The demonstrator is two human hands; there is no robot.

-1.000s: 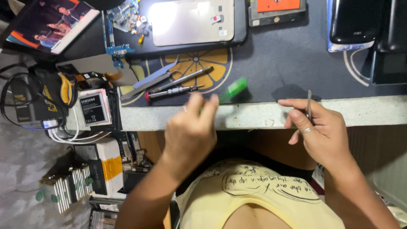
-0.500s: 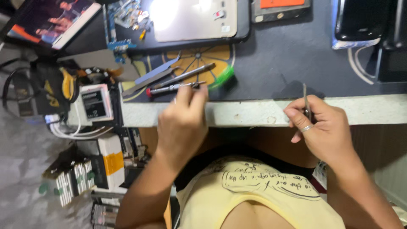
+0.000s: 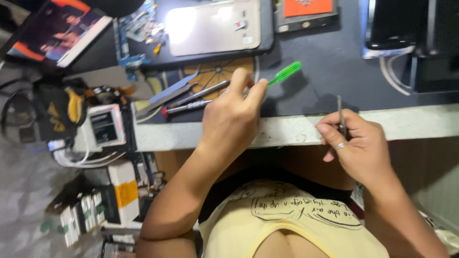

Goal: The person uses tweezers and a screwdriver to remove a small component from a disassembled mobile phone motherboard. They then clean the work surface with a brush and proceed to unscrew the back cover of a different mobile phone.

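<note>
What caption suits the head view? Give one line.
Left hand lifts a green-handled tool off the dark mat; right hand grips metal tweezers.

Small electronics repair bench, opened silver phone back shell (image 3: 215, 26) on dark work mat (image 3: 325, 71), bare blue circuit board strip (image 3: 125, 38), slim metal screwdrivers and spudger (image 3: 181, 98), stacked boxed parts (image 3: 95, 205) beside the desk, tangled cables (image 3: 71, 155).

I see a bright green ribbed plastic brush handle (image 3: 285, 73) over the dark slate-blue worktop mat (image 3: 325, 81), whose near edge is an off-white strip (image 3: 416, 122). Toward the far edge lie a pale silver phone back (image 3: 215, 26) and an orange-faced panel (image 3: 308, 6). My shirt (image 3: 291, 224) is pale yellow with black script.
</note>
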